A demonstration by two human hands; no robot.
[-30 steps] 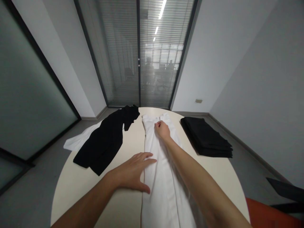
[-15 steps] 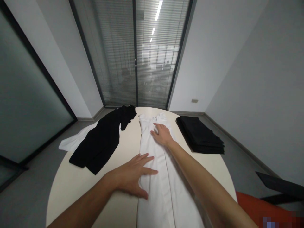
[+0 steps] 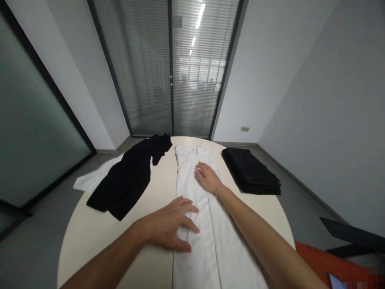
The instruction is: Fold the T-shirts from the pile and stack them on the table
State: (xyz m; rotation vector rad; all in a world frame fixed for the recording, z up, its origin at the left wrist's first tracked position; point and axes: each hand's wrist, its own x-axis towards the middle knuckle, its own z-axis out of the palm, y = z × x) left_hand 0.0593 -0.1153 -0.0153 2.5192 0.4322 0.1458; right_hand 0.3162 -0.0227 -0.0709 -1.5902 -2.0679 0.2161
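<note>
Both hands, left hand (image 3: 171, 226) and right hand (image 3: 208, 178), lie flat on white trousers (image 3: 198, 224) spread along a round table (image 3: 90, 233).

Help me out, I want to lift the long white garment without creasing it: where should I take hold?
Take the long white cloth garment at its far end, near the round cream table's far edge, one grip on each corner, coming from above. It lies flat in a narrow strip running away from the person, with the left hand and right hand resting flat on it.

Dim, even room light; bright ceiling strips (image 3: 198, 18) glare through the blinds (image 3: 168, 68). Soft shadows lie on the tabletop (image 3: 90, 228). Walls bow at the edges; focus sharp.
</note>
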